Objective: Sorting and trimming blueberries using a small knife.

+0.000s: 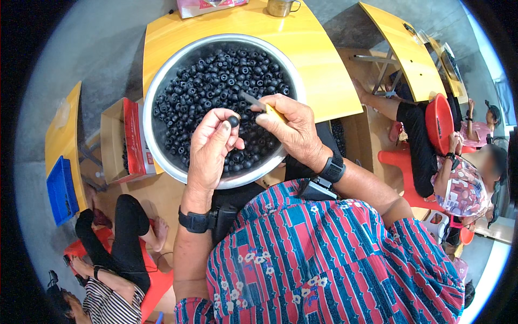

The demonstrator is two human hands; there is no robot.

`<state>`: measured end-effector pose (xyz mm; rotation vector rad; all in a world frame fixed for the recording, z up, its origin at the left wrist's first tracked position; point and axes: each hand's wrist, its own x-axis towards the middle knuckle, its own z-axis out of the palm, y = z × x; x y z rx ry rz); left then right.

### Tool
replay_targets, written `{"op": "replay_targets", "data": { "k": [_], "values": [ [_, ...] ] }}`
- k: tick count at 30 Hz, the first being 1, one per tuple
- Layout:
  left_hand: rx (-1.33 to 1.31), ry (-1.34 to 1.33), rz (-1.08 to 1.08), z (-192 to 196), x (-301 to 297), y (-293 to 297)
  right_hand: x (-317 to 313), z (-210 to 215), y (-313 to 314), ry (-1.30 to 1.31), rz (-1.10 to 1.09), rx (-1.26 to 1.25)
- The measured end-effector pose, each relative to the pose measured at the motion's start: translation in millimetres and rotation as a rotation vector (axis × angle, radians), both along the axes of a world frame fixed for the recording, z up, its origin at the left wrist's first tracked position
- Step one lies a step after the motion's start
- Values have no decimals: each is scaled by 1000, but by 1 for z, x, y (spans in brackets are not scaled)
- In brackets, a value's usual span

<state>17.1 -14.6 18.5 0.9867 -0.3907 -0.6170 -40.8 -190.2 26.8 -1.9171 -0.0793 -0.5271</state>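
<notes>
A wide metal basin (150,132) holds a heap of small black round pieces (208,81), many with a ring-shaped hollow in one end. Over its near side my left hand (212,146) pinches one black round piece (233,121) between thumb and fingertips. To the right, my right hand (291,127) is closed around the yellow handle (276,112) of a small knife. The grey blade (252,100) points up and left, a short way from the held piece and not touching it. My palms and some fingers are hidden.
Under the basin is a yellow table (318,70), with a metal cup (283,7) at its far edge. An open cardboard box (112,143) stands left. One person (116,281) sits lower left; others sit at right near a red basin (440,121). A blue tray (62,190) lies far left.
</notes>
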Motion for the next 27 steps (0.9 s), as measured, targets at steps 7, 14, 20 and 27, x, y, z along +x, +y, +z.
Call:
{"op": "replay_targets", "data": {
  "k": [7,14,20,27],
  "values": [
    [30,-8,12,-5,5,-1,-1,1,5,-102,127,-244],
    [-48,65,-8,-9,4,1,-3,2,6,-92,83,-410],
    [-4,79,28,-7,5,0,-3,-1,6,-129,77,-408],
    [47,51,36,-4,4,0,-1,-4,8,-165,83,-347]
  ]
}}
